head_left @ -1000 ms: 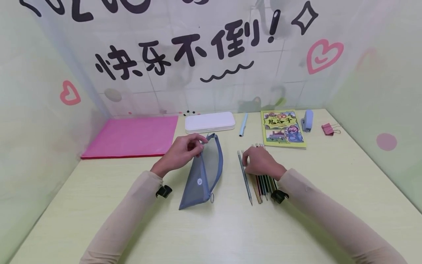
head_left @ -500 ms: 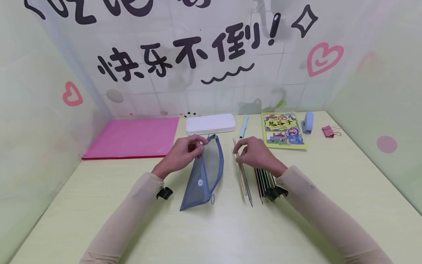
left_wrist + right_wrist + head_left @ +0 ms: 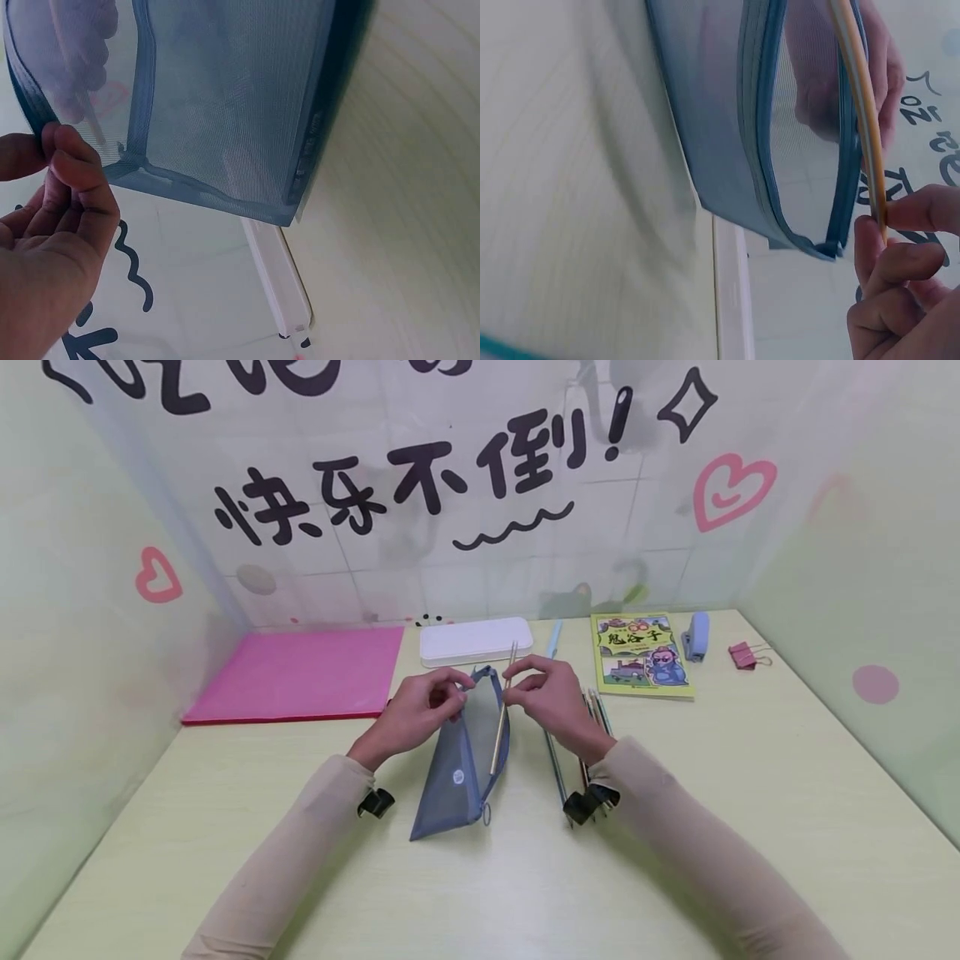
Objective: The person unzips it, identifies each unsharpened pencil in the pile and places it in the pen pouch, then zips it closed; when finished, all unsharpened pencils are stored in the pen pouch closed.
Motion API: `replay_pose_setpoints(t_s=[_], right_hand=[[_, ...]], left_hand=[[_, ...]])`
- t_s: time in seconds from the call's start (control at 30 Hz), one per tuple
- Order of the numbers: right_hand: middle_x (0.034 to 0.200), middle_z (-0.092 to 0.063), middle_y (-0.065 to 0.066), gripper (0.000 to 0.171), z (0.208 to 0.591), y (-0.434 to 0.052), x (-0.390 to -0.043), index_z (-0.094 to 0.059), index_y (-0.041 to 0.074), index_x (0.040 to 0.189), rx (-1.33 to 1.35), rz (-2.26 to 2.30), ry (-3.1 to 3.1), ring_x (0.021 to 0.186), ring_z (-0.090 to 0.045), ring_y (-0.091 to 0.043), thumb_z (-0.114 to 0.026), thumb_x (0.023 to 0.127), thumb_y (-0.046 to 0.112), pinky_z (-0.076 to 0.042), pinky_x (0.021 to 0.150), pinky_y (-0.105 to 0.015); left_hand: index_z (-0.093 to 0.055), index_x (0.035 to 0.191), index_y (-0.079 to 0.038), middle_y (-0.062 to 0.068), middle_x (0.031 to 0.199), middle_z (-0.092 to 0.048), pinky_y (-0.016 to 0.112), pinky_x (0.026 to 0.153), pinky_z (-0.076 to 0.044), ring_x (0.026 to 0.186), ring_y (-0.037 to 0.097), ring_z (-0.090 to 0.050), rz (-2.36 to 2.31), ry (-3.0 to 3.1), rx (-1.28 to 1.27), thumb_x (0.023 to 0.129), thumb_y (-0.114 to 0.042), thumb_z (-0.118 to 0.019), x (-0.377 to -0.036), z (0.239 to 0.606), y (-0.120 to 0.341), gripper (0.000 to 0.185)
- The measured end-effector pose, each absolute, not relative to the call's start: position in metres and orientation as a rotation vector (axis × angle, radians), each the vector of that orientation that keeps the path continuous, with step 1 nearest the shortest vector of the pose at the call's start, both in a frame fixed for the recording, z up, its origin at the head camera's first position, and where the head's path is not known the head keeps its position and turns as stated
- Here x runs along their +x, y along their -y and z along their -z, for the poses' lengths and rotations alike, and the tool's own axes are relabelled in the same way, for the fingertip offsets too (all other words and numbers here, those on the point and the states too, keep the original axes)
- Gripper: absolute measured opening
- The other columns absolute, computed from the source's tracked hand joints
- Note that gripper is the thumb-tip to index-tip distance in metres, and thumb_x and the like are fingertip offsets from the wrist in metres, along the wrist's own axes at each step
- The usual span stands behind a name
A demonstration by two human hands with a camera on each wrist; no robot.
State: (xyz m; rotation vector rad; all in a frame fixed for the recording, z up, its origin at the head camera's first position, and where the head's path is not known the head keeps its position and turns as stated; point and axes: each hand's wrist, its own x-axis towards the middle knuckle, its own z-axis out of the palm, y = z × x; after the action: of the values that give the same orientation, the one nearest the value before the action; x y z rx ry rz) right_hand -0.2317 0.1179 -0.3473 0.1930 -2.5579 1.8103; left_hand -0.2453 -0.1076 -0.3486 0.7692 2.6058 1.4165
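Progress judged early: mesh pouch [image 3: 463, 752] held open at far end, pinched by left hand [image 3: 420, 706]. One tan pencil [image 3: 501, 714] pinched in right hand [image 3: 547, 689], tip lowered into pouch mouth, not yet released. Remaining pencils [image 3: 581, 752] lying on bench [image 3: 675, 827], just right of pouch, under right wrist. Pouch appears otherwise unfilled. Most loading judged left to do.

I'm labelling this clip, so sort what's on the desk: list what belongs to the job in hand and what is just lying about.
In use:
- left hand, pinching the pouch's open edge
- blue mesh pouch
- right hand, pinching a yellow pencil over the pouch
- row of pencils

Lying about:
- pink folder
- white case
- blue pen
- booklet
- stapler
- binder clip
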Motion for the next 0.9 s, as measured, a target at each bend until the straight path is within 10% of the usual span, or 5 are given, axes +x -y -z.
replay_pose_setpoints(t_s=[0.9], right_hand=[[0.082, -0.076, -0.008, 0.021, 0.358, -0.090, -0.209, -0.069, 0.006, 0.107, 0.421, -1.611, 2.756, 0.078, -0.074, -0.028, -0.068, 0.087, 0.010, -0.051, 0.065, -0.026]], left_hand=[[-0.062, 0.127, -0.005, 0.009, 0.086, -0.066, 0.030, 0.073, -0.053, 0.078, 0.027, -0.065, -1.430, -2.642, 0.738, 0.101, -0.015, -0.056, -0.244, 0.348, 0.102, 0.028]])
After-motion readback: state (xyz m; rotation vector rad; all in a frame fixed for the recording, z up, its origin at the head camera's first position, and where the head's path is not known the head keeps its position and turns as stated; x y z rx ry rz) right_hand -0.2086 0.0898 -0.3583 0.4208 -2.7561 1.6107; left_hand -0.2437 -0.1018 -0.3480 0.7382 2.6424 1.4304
